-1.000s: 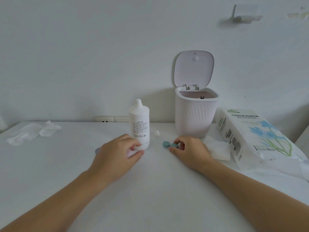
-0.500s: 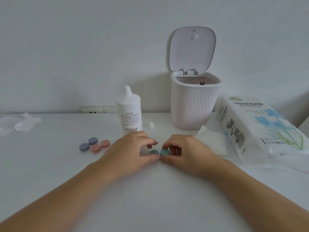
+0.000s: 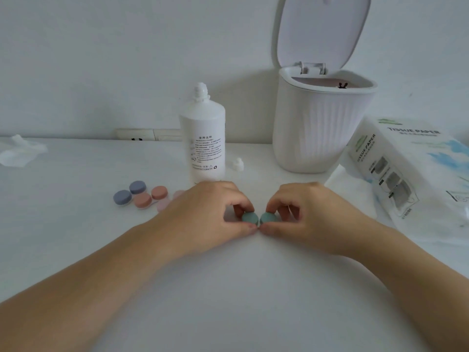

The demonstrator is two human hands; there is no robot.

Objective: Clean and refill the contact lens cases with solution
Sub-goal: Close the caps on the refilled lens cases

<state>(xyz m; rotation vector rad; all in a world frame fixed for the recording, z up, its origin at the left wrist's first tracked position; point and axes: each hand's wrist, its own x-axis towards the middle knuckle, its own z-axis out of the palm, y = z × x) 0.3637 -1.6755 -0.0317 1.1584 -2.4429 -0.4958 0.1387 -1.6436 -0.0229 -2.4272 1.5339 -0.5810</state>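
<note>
A teal contact lens case (image 3: 258, 217) lies on the white table between my hands. My left hand (image 3: 210, 214) pinches its left cap, and my right hand (image 3: 309, 214) pinches its right cap, thumbs nearly touching in front. The white solution bottle (image 3: 204, 138) stands uncapped just behind my left hand, with its small white cap (image 3: 238, 164) lying to the right of it. To the left lie a blue-capped case (image 3: 130, 193) and an orange-capped case (image 3: 151, 196). A pale pink case (image 3: 167, 203) is partly hidden by my left hand.
A white ribbed bin (image 3: 322, 123) with its lid up stands at the back right. A tissue paper pack (image 3: 411, 168) lies at the right, with a loose tissue (image 3: 345, 191) beside it. A crumpled tissue (image 3: 20, 151) sits at the far left. A wall socket (image 3: 137, 135) is behind.
My left hand left the pink case near the bottle and joined my right hand on the teal case, which was drawn nearer to me. The camera tilted down and closer.
</note>
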